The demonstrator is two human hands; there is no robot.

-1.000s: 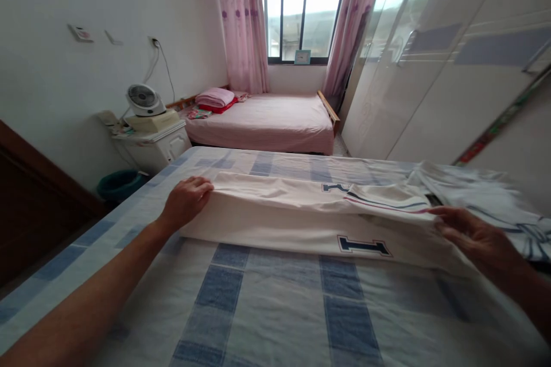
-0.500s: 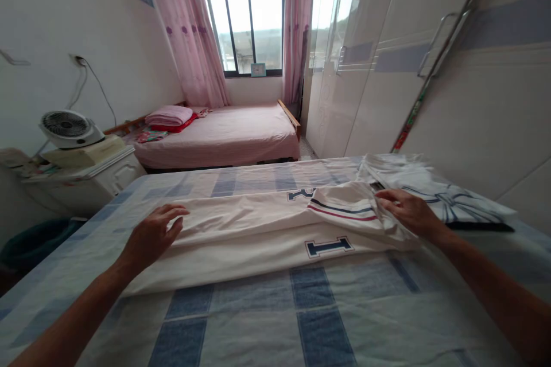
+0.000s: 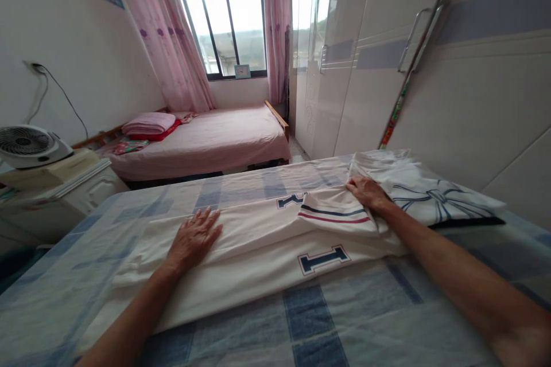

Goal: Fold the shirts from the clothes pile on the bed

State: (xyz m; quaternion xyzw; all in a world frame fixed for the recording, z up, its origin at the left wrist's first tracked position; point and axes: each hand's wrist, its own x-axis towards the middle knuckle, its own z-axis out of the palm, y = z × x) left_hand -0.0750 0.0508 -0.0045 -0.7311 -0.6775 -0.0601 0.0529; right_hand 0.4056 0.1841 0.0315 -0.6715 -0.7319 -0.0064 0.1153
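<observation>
A white shirt (image 3: 253,266) lies stretched across the bed, its long sides folded inward. Dark block letters show on it, and a sleeve (image 3: 333,215) with navy and red stripes is laid over its right part. My left hand (image 3: 196,239) rests flat on the shirt's left half, fingers spread. At the far right edge, by the striped sleeve, my right hand (image 3: 369,194) has its fingers closed on the shirt's fabric; the fingertips are partly hidden. Just beyond it lies a folded white garment (image 3: 447,198) with a dark blue bow print.
A blue and white checked sheet (image 3: 241,327) covers the bed. A glossy wardrobe (image 3: 370,97) stands along the right. At the back is a second bed (image 3: 224,137) with pink bedding below the window. A fan (image 3: 32,146) sits on a cabinet at left.
My left hand has moved right and come down flat on the shirt. My right hand has shifted left and away along the shirt's far edge. The view has turned slightly right.
</observation>
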